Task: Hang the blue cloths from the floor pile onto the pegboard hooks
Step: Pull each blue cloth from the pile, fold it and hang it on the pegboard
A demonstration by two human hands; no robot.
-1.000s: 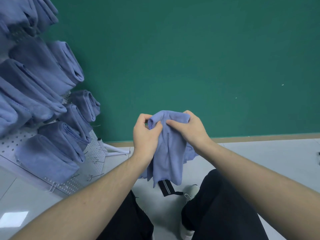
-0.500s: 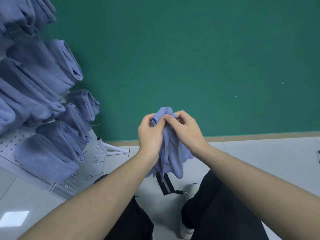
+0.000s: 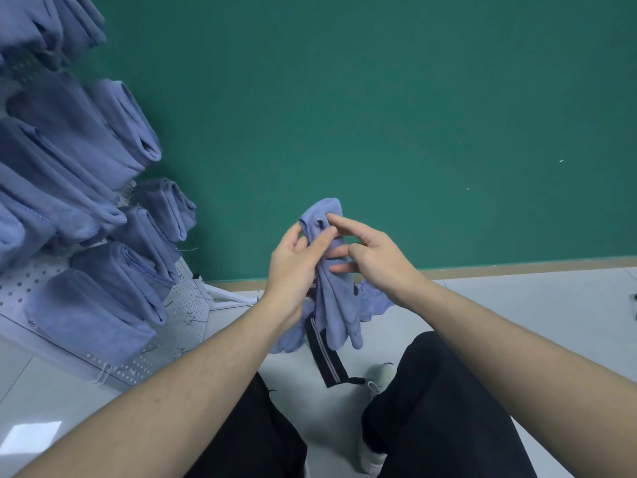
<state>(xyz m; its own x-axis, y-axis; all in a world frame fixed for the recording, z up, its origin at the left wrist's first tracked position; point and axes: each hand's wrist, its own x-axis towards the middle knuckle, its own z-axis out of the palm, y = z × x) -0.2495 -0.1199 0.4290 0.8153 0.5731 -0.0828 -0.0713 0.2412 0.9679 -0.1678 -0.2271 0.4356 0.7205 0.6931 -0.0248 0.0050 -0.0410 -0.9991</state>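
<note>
A blue cloth (image 3: 339, 305) hangs in front of me, bunched at its top corner. My left hand (image 3: 296, 267) pinches that corner between thumb and fingers, next to a small dark loop on the hem. My right hand (image 3: 372, 257) is beside it with fingers spread, its index fingertip touching the cloth's top. A white pegboard (image 3: 182, 305) leans at the left, with several folded blue cloths (image 3: 89, 305) hanging on its hooks. More blue cloth (image 3: 374, 300) lies on the floor behind the held one.
A green wall (image 3: 379, 115) fills the background, with a tan baseboard (image 3: 517, 265) above the pale tiled floor (image 3: 534, 305). A black striped strap (image 3: 327, 360) lies on the floor between my dark-trousered legs. A white shoe (image 3: 379, 377) shows by my right knee.
My right hand has let go of the cloth's top and spread its fingers. The left hand keeps the pinched corner, raised slightly. The cloth hangs longer and narrower.
</note>
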